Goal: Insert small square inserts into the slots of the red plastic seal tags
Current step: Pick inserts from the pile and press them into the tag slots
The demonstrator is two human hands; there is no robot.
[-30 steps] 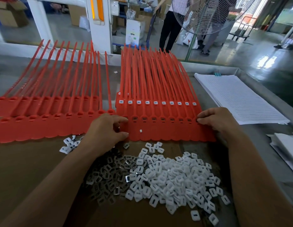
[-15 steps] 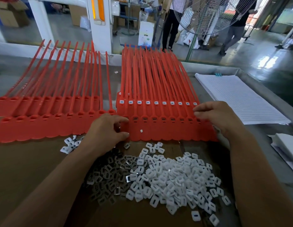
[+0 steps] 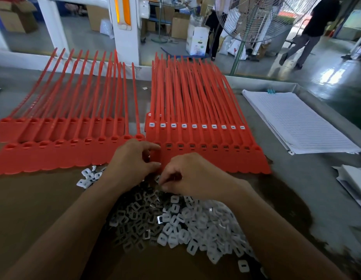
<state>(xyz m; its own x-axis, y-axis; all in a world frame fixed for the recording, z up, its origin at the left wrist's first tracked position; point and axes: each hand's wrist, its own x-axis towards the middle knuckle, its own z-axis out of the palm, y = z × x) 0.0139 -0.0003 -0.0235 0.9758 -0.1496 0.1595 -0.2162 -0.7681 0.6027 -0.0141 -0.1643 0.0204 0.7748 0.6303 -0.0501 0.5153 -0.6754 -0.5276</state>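
Right hand (image 3: 191,176) has left the right edge of the right tag sheet (image 3: 216,158) and come in beside the left hand (image 3: 133,160). It now sits at the far edge of the insert pile (image 3: 195,225).

Hard to make out:
- The right hand's fingertips are blurred and turned under. A white piece lies at them, but whether it is pinched cannot be told.
- The nearer slots beyond the right hand are too small and dark to tell whether they are filled.
- Both forearms cover part of the pile, and the lower frame edge cuts it off.

Hands:
- The left hand's fingers are curled. Its forefinger and thumb hold the sheet's left edge, with red showing between them.
- The right hand's fingers are curled, with the tips drawn together just right of the left thumb.

Task items:
- The right tag sheet extends right and beyond the hands. Its farther row shows white squares seated.
- The left tag sheet (image 3: 54,156) lies to the left of the left hand.
- A small cluster of inserts (image 3: 88,176) sits just left of the left wrist.
- The pile lies under and near the right hand, on brown cardboard (image 3: 34,209).
- A lined paper stack (image 3: 296,122) lies well right of the right hand on the tabletop (image 3: 296,188).
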